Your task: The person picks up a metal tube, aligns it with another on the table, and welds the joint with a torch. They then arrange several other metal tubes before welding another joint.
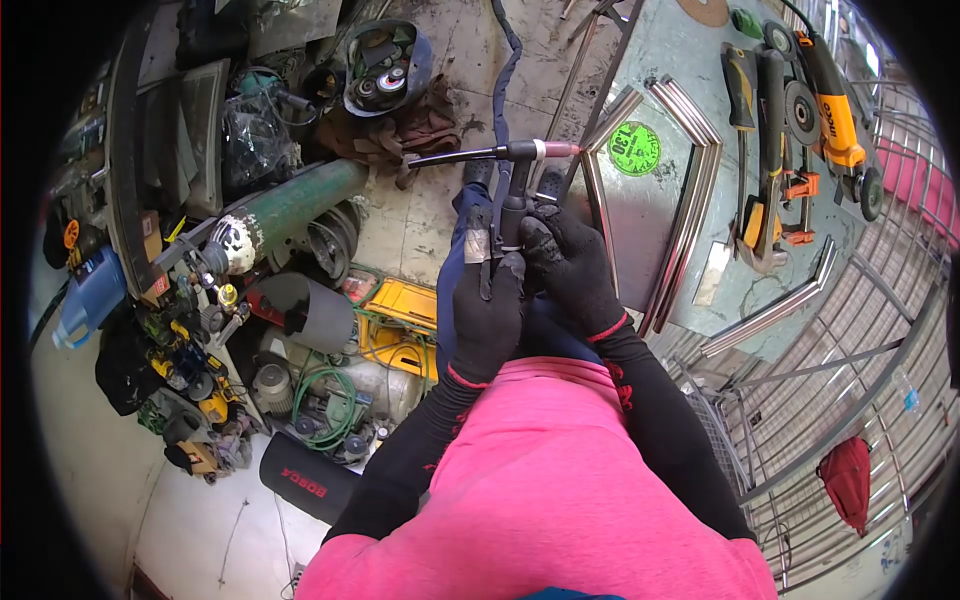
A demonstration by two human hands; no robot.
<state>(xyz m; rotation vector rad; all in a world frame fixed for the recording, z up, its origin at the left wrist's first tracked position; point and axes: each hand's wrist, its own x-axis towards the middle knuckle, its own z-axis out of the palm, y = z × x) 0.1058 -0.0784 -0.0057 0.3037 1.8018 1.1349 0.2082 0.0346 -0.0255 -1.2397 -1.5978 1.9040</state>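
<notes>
A TIG welding torch (517, 165) is held upright in front of my body, its long black back cap pointing left and its pink nozzle pointing right. My left hand (487, 315), in a black glove with tape round one finger, is closed on the lower handle. From the other side my right hand (578, 262), also black-gloved, has its fingers curled in against the handle; anything small between them is hidden. Beyond the nozzle, bent shiny metal tubes (690, 190) lie on the metal worktable (735, 200), around a round green sticker (634, 149).
An orange angle grinder (838, 115), hammers (768, 150) and clamps (800, 210) lie on the table's right side. A green gas cylinder (300, 207) lies at left, near a bucket of discs (388, 70). The torch's sleeved cable (450, 290) hangs beside my leg.
</notes>
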